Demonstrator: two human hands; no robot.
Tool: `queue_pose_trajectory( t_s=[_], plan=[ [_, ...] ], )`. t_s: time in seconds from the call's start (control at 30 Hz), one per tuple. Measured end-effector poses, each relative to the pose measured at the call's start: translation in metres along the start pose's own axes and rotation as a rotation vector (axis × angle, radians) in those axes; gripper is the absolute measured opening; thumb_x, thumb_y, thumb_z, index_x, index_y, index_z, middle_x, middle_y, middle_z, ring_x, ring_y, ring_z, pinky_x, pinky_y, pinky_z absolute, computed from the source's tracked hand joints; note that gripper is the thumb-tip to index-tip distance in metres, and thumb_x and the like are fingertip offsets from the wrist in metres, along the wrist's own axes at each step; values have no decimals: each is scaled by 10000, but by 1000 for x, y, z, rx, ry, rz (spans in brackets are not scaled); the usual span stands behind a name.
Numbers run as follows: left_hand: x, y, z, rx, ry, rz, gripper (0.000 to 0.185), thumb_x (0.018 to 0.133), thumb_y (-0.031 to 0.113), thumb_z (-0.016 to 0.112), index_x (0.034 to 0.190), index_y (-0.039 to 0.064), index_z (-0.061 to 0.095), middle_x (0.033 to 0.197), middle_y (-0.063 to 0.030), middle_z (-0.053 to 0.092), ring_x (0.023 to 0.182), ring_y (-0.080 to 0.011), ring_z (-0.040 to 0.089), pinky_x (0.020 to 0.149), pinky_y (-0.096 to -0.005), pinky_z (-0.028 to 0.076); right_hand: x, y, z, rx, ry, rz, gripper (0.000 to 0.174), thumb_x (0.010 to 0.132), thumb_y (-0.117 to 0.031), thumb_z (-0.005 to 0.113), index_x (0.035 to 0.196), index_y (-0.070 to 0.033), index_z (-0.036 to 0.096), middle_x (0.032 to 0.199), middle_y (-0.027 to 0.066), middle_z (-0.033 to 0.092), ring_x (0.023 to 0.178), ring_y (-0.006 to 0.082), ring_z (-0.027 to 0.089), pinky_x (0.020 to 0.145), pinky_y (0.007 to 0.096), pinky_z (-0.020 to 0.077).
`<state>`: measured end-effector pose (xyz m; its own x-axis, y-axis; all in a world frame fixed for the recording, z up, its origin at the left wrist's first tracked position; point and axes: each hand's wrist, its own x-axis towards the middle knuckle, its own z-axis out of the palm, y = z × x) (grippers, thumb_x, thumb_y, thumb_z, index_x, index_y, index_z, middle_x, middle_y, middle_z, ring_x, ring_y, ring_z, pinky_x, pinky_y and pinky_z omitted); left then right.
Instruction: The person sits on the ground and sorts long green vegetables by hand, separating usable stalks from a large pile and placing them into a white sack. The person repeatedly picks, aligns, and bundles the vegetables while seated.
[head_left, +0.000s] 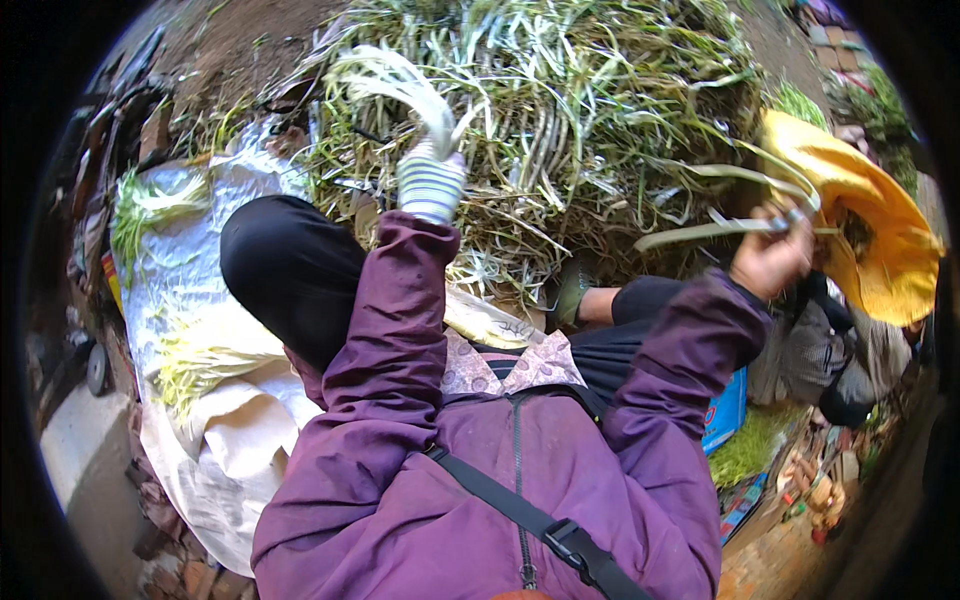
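My left hand (431, 182), in a striped knit glove, grips a bunch of pale stalks (411, 94) by one end; their loose ends fan up and to the left. In front of me is a large heap of green and yellowing long-leaved plants (555, 127), and the bunch is over its near left part. My bare right hand (776, 247) is raised at the right with long pale leaf strips (697, 234) pinched in its fingers. Something shiny sits on one finger. Just beyond that hand lies a yellow-orange sack (862, 202).
On the left, a white plastic sheet (217, 465) bears a bunch of pale yellow stalks (210, 356) and a greener bunch (154, 206). My bent knee (285, 274) stands beside it. Grey sacks (814, 360) and a green pile (750, 446) are at the right.
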<state>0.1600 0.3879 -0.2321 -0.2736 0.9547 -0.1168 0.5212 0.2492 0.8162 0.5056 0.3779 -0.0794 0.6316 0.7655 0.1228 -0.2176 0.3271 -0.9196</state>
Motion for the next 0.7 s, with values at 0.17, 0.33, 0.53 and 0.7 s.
queue_pose_trajectory(
  t_s=[0.17, 0.33, 0.53, 0.7],
  plan=[
    [-19, 32, 8, 278, -238, 291, 298, 798, 194, 572, 1083, 107, 577, 887, -176, 614, 837, -363, 575, 746, -390, 458, 10, -8, -30, 16, -108, 58, 199, 893, -130, 457, 978, 35, 527, 733, 90, 544, 593, 128, 512, 418, 198, 404],
    [-26, 42, 3, -588, -167, 22, 225, 811, 182, 632, 995, 52, 637, 803, -73, 655, 680, -163, 580, 637, -286, 448, -74, 69, 60, -296, -121, 261, 165, 893, -112, 457, 993, -3, 531, 754, 108, 613, 554, 162, 571, 369, 206, 367],
    [-30, 50, 2, -978, -444, -357, 213, 788, 199, 692, 941, 55, 655, 716, -36, 652, 376, -16, 361, 346, -179, 238, -78, 116, 78, 26, -251, 572, 133, 875, -170, 560, 876, -44, 517, 700, 58, 581, 527, 145, 579, 366, 221, 431],
    [-39, 61, 3, -972, -633, -309, 285, 736, 129, 734, 983, 27, 634, 756, 13, 613, 510, -25, 462, 442, -173, 327, -84, 123, 78, 24, -215, 576, 153, 872, -187, 569, 870, -44, 516, 696, 47, 578, 521, 143, 583, 370, 222, 438]
  ],
)
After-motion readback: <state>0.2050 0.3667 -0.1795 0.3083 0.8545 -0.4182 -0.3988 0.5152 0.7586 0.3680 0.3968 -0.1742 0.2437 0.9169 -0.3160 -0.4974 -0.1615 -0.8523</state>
